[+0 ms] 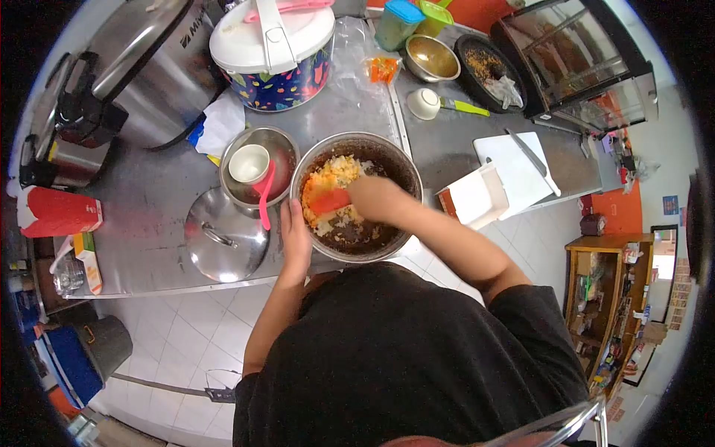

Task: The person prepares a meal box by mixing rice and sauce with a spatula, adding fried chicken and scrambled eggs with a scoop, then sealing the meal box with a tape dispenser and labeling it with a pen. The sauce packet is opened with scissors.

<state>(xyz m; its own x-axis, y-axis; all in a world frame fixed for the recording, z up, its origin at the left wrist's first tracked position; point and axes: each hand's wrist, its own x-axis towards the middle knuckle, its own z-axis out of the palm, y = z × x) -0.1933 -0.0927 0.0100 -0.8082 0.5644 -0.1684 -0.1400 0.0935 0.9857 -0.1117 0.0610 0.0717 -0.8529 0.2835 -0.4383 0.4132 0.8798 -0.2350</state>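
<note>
A large round metal pot (pixel 410 165) with a dark inner wall stands at the counter's front edge. Yellow and white food, looking like rice, (pixel 339 173) lies inside it, mostly on the left. My right hand (pixel 375 200) is closed on a red utensil (pixel 328 200) inside the pot, its flat end in the food; the hand is slightly blurred. Against the pot's lower left outer wall rests my left hand (pixel 296 237), its fingers extended upward along the side. Left of the pot a metal bowl (pixel 287 141) holds a white cup (pixel 249 163) and a pink spoon (pixel 265 195).
A metal lid (pixel 205 249) lies at the left front. Behind stands a patterned container (pixel 287 86) with a white lid. Rightward are a white cutting board (pixel 514 156) with a knife (pixel 530 156), an open box (pixel 477 195), a small white cup (pixel 424 103) and a stone mortar (pixel 514 71).
</note>
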